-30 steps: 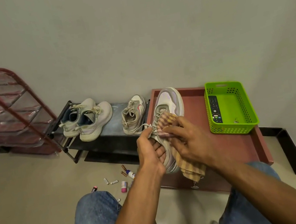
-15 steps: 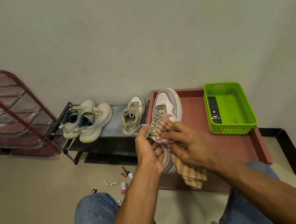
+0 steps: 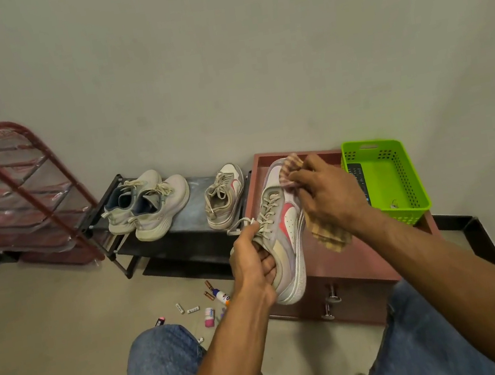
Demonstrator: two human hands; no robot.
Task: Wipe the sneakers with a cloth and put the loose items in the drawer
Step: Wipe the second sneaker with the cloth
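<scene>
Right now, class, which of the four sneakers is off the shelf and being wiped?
The sneaker with the pink swoosh: the left hand grips its heel while the right hand presses the striped cloth on its toe. The others sit on the black rack.

Dim, even indoor light; wide-angle bending at edges

The right hand (image 3: 328, 194) is sliding the cloth (image 3: 293, 165) up from the laces to the toe of the sneaker (image 3: 282, 233). The pink side of the shoe is now showing.
</scene>
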